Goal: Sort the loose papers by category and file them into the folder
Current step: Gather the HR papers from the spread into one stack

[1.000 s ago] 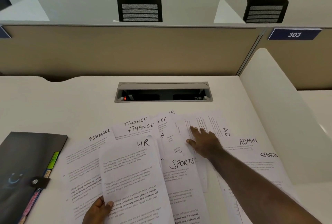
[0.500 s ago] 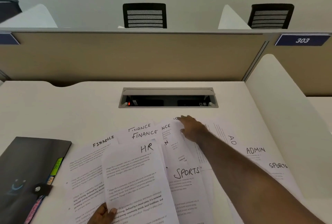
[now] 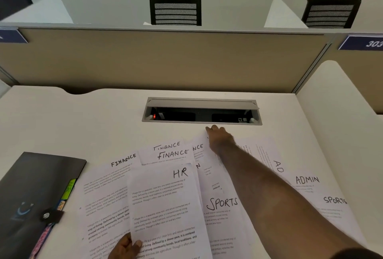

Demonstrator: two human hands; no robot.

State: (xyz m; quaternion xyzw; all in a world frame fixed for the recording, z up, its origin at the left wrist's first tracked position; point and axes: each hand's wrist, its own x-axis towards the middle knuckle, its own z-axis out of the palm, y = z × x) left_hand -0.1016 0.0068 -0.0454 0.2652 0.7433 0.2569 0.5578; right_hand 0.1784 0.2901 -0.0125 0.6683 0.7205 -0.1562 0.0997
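Loose white sheets lie fanned over the desk, hand-labelled FINANCE (image 3: 173, 153), HR (image 3: 165, 202), SPORTS (image 3: 222, 204) and ADMIN (image 3: 307, 180). My left hand (image 3: 125, 247) pinches the bottom edge of the HR sheet, which lies on top. My right hand (image 3: 219, 137) reaches far forward, fingers flat on the top edge of a half-covered sheet in the middle of the fan. Its label is hidden under the hand. A black folder (image 3: 31, 202) with a snap strap and coloured tabs lies shut at the left.
A recessed cable box (image 3: 202, 111) is set into the desk just beyond my right hand. A beige partition (image 3: 165, 59) closes the back, a white side panel (image 3: 339, 113) the right. Two black chair backs show behind.
My right hand has slid forward and left across the fan, from the sheets near ADMIN to the top edge close to the cable box. My left hand has kept its hold on the HR sheet.
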